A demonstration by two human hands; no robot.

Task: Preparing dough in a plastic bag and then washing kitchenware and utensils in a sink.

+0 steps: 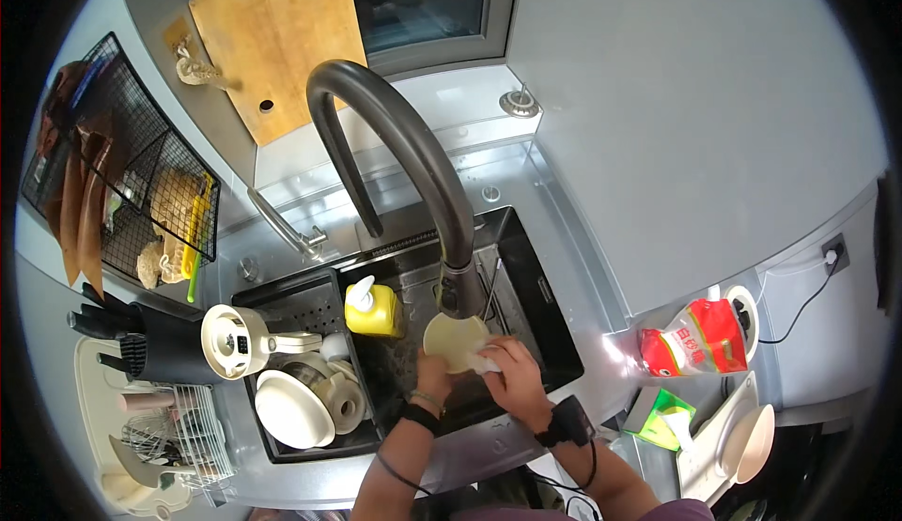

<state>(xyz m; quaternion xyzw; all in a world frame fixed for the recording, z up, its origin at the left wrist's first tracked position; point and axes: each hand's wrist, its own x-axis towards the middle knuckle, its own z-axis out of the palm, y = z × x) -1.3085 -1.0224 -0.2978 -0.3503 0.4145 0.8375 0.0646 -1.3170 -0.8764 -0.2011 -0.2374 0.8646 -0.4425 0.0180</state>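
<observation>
Under the black faucet head [462,295], a pale cream bowl [447,340] is held over the black sink [550,309]. My left hand [432,378] grips the bowl at its lower left edge. Pinched in my right hand [518,379] is a piece of white cloth or tissue [483,362], pressed against the bowl's right side. What it is made of I cannot tell. A yellow pump bottle [375,312] with a white top stands in the sink to the left of the bowl. Whether water is running from the faucet is not plain.
A black drain tray [299,309] on the left bears a white bowl [296,412] and a cream appliance part [236,341]. A knife block [173,348] and wire rack [201,429] stand farther left. To the right are a red bag [694,338] and a tissue pack [659,419].
</observation>
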